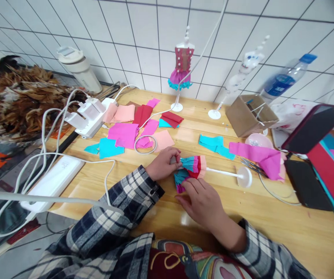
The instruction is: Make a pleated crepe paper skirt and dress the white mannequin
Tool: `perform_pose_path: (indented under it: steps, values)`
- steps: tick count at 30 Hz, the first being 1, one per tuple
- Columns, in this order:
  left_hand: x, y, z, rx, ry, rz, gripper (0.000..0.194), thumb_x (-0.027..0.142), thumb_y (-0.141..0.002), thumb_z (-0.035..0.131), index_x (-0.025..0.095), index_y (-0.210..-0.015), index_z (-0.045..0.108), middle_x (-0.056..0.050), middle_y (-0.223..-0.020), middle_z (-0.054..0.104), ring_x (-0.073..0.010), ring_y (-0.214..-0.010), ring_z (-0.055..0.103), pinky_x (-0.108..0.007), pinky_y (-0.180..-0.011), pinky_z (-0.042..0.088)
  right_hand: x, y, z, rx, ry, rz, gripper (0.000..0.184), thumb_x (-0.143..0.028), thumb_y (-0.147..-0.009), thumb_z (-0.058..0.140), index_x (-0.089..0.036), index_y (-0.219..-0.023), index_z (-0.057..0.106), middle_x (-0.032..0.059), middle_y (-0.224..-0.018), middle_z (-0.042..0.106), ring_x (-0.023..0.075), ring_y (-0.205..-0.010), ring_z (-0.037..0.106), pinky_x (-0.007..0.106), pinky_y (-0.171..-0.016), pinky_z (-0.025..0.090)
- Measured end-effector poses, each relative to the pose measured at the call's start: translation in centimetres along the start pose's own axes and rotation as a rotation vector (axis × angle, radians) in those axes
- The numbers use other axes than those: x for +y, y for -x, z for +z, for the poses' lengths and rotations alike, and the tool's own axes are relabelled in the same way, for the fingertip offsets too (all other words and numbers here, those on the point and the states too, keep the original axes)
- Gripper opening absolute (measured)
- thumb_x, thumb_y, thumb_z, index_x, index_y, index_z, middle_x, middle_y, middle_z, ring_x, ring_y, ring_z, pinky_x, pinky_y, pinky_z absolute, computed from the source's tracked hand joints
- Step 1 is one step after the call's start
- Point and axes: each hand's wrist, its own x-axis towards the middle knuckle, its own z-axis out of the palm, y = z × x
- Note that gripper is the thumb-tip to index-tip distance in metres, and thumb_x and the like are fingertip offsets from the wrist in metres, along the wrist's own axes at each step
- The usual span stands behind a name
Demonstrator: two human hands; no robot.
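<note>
A small white dress form lies on its side on the wooden table, its stand [224, 171] pointing right to a round base [244, 177]. Ruffled crepe paper [194, 164] in blue, magenta, red and peach wraps it like a skirt. My left hand [163, 164] is closed around the form's upper end, where the blue paper begins. Below it, a second pleated strip of blue and magenta crepe paper [179, 179] hangs by the skirt. Bent fingers of my right hand [203, 201] pinch that strip's lower edge; the fingertips are partly hidden.
Crepe paper pieces [123, 133] are scattered behind my hands. A dressed form [181, 71], a bare form [244, 64], a cardboard box [250, 114] and a bottle [286, 79] stand along the wall. Scissors [252, 166] and a phone [308, 185] lie right; white cables [43, 135] run left.
</note>
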Motion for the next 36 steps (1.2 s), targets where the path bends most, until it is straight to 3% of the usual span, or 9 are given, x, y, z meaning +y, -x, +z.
perform_pose_path:
  steps: [5, 13, 16, 20, 23, 26, 30, 33, 36]
  values:
    - [-0.2, 0.1, 0.3, 0.029, 0.035, 0.014, 0.009, 0.016, -0.077, 0.063, 0.02, -0.078, 0.055, -0.01, -0.118, 0.062, -0.0239, -0.113, 0.059, -0.044, -0.1, 0.045, 0.1, -0.2, 0.5, -0.032, 0.077, 0.091, 0.014, -0.026, -0.096, 0.053, -0.02, -0.102, 0.064, 0.0045, -0.094, 0.068, 0.0197, -0.084, 0.059, 0.032, -0.072, 0.038]
    - [0.0, 0.4, 0.3, 0.104, 0.093, 0.051, 0.002, 0.017, -0.079, 0.057, 0.019, -0.078, 0.056, -0.012, -0.118, 0.063, -0.0247, -0.116, 0.059, -0.045, -0.103, 0.044, -1.2, -0.3, -0.7, 0.016, 0.11, 0.114, 0.024, -0.043, -0.095, 0.053, -0.021, -0.094, 0.062, 0.0037, -0.088, 0.066, 0.0182, -0.076, 0.059, 0.031, -0.063, 0.033]
    - [-0.2, 0.7, -1.1, 0.044, 0.012, 0.151, 0.02, 0.021, -0.077, 0.063, 0.018, -0.096, 0.062, -0.012, -0.121, 0.063, -0.0264, -0.12, 0.057, -0.046, -0.108, 0.041, -1.6, -0.7, -0.3, -0.033, 0.149, 0.142, 0.024, -0.045, -0.092, 0.056, -0.021, -0.092, 0.062, 0.0037, -0.086, 0.064, 0.0184, -0.074, 0.058, 0.031, -0.061, 0.031]
    - [-1.2, 0.8, -2.3, -0.082, -0.211, 0.219, 0.061, 0.033, -0.064, 0.081, 0.019, -0.12, 0.06, -0.013, -0.126, 0.063, -0.0315, -0.122, 0.055, -0.048, -0.107, 0.04, -1.0, -0.7, 0.0, -0.055, 0.184, 0.162, 0.011, -0.025, -0.094, 0.053, -0.023, -0.092, 0.063, 0.0022, -0.085, 0.066, 0.0166, -0.073, 0.059, 0.031, -0.06, 0.03]
    - [-1.6, 0.6, -1.9, -0.088, -0.246, 0.17, 0.056, 0.034, -0.071, 0.078, 0.018, -0.122, 0.06, -0.011, -0.119, 0.067, -0.0276, -0.11, 0.062, -0.043, -0.099, 0.047, -0.4, -0.6, -0.6, 0.01, 0.183, 0.156, 0.013, -0.021, -0.094, 0.051, -0.023, -0.097, 0.064, 0.0016, -0.084, 0.067, 0.016, -0.073, 0.06, 0.031, -0.06, 0.031]
    - [-1.3, 0.5, -1.3, -0.064, -0.2, 0.195, 0.048, 0.031, -0.076, 0.073, 0.019, -0.12, 0.061, -0.009, -0.117, 0.068, -0.0244, -0.109, 0.062, -0.039, -0.098, 0.048, -0.3, -0.5, -1.0, 0.063, 0.157, 0.14, 0.018, -0.03, -0.095, 0.053, -0.023, -0.108, 0.063, 0.0027, -0.091, 0.069, 0.0163, -0.076, 0.062, 0.031, -0.061, 0.034]
    - [-0.7, 0.8, -1.1, -0.016, -0.153, 0.19, 0.047, 0.026, -0.073, 0.074, 0.019, -0.117, 0.061, -0.01, -0.116, 0.065, -0.0241, -0.109, 0.061, -0.039, -0.097, 0.049, -0.6, -0.7, -0.4, -0.063, 0.132, 0.163, 0.026, -0.047, -0.09, 0.061, -0.022, -0.098, 0.064, 0.0049, -0.093, 0.069, 0.0181, -0.079, 0.063, 0.03, -0.058, 0.035]
    - [-0.6, 0.9, -1.1, -0.029, -0.052, 0.117, 0.051, 0.027, -0.069, 0.078, 0.019, -0.116, 0.061, -0.011, -0.117, 0.062, -0.0233, -0.105, 0.061, -0.036, -0.088, 0.054, -0.6, -0.8, 0.0, -0.091, 0.175, 0.183, 0.013, -0.034, -0.092, 0.06, -0.022, -0.091, 0.064, 0.0044, -0.089, 0.069, 0.0166, -0.074, 0.063, 0.029, -0.055, 0.032]
    - [-0.5, 1.0, -0.8, -0.039, 0.151, 0.037, 0.053, 0.031, -0.067, 0.082, 0.02, -0.114, 0.062, -0.01, -0.118, 0.058, -0.0207, -0.101, 0.061, -0.034, -0.085, 0.056, -0.4, -0.8, -0.7, -0.017, 0.189, 0.167, 0.012, -0.021, -0.094, 0.055, -0.021, -0.089, 0.065, 0.0027, -0.087, 0.069, 0.0144, -0.072, 0.063, 0.029, -0.056, 0.033]
